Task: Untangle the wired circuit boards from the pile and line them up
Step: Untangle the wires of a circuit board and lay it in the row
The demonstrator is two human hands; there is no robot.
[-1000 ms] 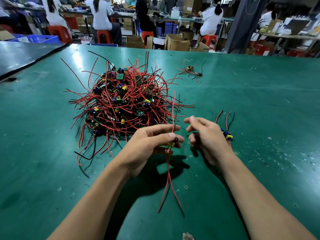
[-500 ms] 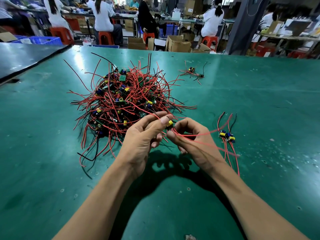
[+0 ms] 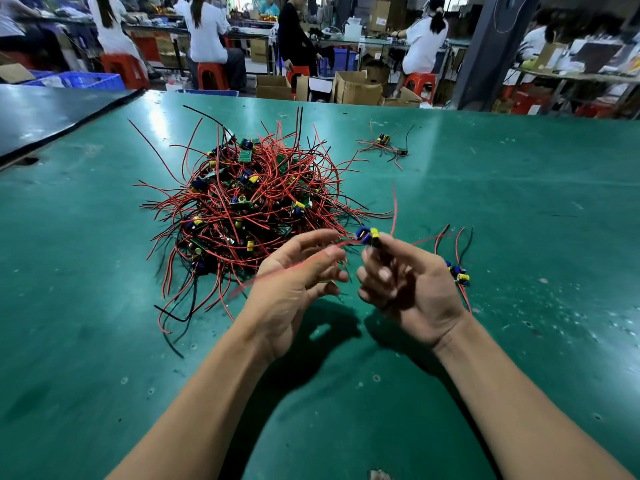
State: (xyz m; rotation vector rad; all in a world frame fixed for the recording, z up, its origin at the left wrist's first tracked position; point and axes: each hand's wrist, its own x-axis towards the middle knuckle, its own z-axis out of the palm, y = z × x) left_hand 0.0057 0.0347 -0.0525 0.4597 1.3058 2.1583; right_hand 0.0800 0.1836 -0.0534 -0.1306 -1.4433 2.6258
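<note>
- Step, by the look of it: one circuit board [image 3: 368,236] clear of the pile [image 3: 242,209], leads being straightened.
- Right hand [image 3: 412,292] fingers pinch the board above the table [image 3: 519,202].
- Left hand [image 3: 294,289] fingers loose; blurred red wire [image 3: 298,268] crosses them, grip unclear.
- Next, probably: lay it beside the laid-out boards [image 3: 459,274], just right.

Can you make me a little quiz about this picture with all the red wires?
1. True or false: the right hand pinches a small board with blue and yellow parts.
2. Most wires in the pile are: A red, B white, C yellow.
3. Fill the gap: the laid-out boards lie on a ___ table.
Key: 1 true; 2 A; 3 green.
</note>
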